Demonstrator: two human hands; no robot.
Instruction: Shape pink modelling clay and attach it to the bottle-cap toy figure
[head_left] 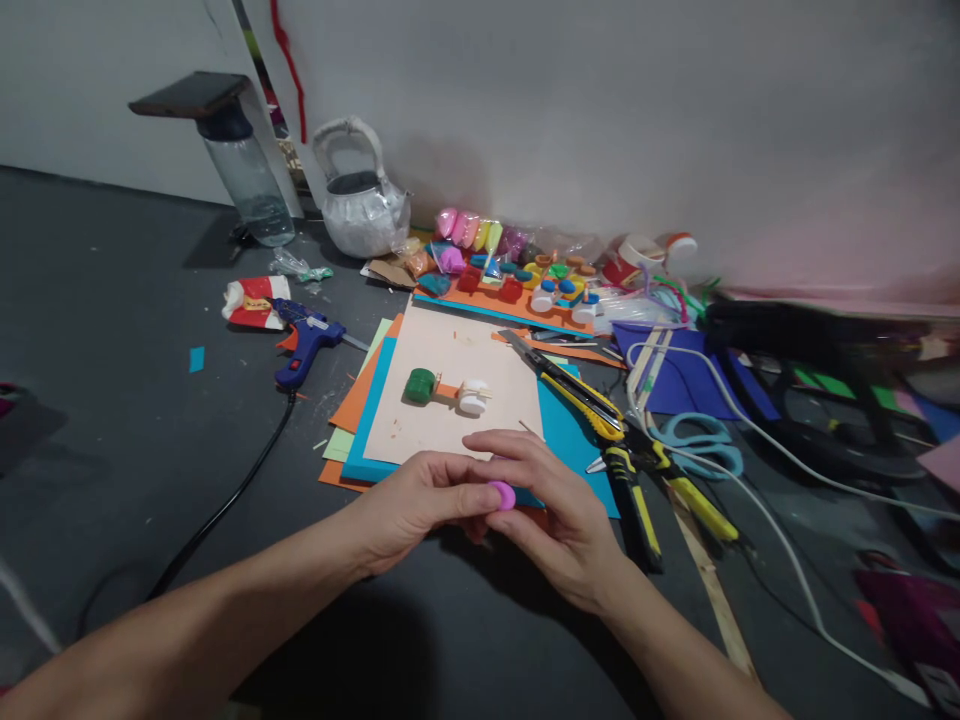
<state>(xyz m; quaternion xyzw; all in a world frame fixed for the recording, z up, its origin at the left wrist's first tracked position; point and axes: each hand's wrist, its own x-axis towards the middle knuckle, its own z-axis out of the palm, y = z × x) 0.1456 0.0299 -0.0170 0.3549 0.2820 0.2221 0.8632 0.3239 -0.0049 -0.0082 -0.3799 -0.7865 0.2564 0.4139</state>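
Note:
Between my two hands is a small piece of pink-purple modelling clay (504,495), rounded at its visible end. My left hand (442,490) pinches it between thumb and fingers. My right hand (551,505) curls round its other side, the thumb and fingers closed on it; the fingers hide part of the clay. Just beyond lies a small craft model on a cream sheet (420,435): a green wheel-like piece (419,386) and a white one (473,398) joined by an orange strip (448,391).
At left are a blue glue gun (304,350), a kettle (364,215) and a water bottle (255,190). Clay packs (469,228) and similar models stand behind the paper. A yellow box cutter (577,392), pliers (634,505), blue scissors (697,447) and a white cable (780,560) lie right.

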